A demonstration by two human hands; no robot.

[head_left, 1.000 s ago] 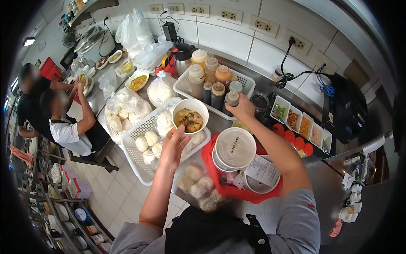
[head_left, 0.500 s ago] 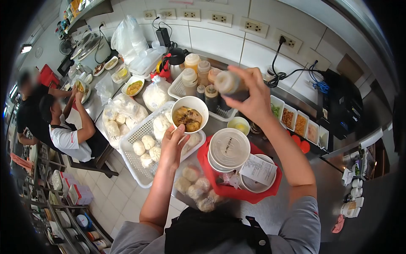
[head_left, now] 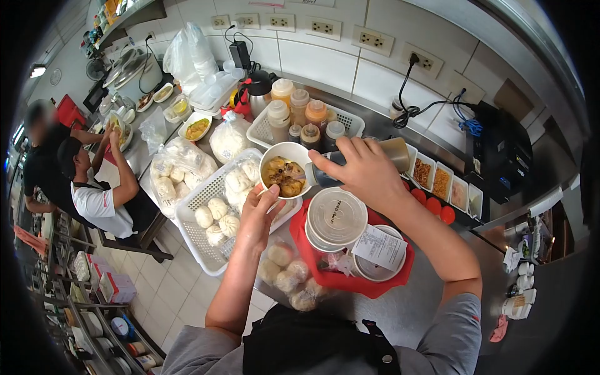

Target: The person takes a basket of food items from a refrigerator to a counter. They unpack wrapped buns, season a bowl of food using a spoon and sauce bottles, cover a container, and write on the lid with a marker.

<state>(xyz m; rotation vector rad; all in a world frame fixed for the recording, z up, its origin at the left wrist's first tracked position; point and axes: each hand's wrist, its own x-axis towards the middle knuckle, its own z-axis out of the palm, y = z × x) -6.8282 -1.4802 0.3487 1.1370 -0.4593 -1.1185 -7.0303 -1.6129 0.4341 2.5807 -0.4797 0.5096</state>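
My left hand [head_left: 255, 215] grips a white paper bowl [head_left: 273, 154] from below and the side. Yellowish and brown pieces of food [head_left: 283, 177] lie inside it. With my right hand [head_left: 361, 172] I hold a squeeze bottle [head_left: 324, 170] of dark liquid, tilted almost level, its tip at the bowl's right rim. Just below stands a red bag [head_left: 382, 289] with lidded round tubs [head_left: 339, 217] in it and a printed receipt [head_left: 379, 248] on one lid. Left of the bowl, a white plastic basket [head_left: 199, 247] contains pale round buns [head_left: 218, 208].
More squeeze bottles [head_left: 299, 106] stand in a basket [head_left: 354, 127] behind the bowl. Bagged buns [head_left: 287, 273] lie near my body. Topping trays [head_left: 441, 181] and a black machine [head_left: 509, 162] are at right. Two people [head_left: 100, 187] work at left.
My right hand has lowered the squeeze bottle and tipped it, bringing its tip to the bowl. The bowl in my left hand has stayed nearly in place.
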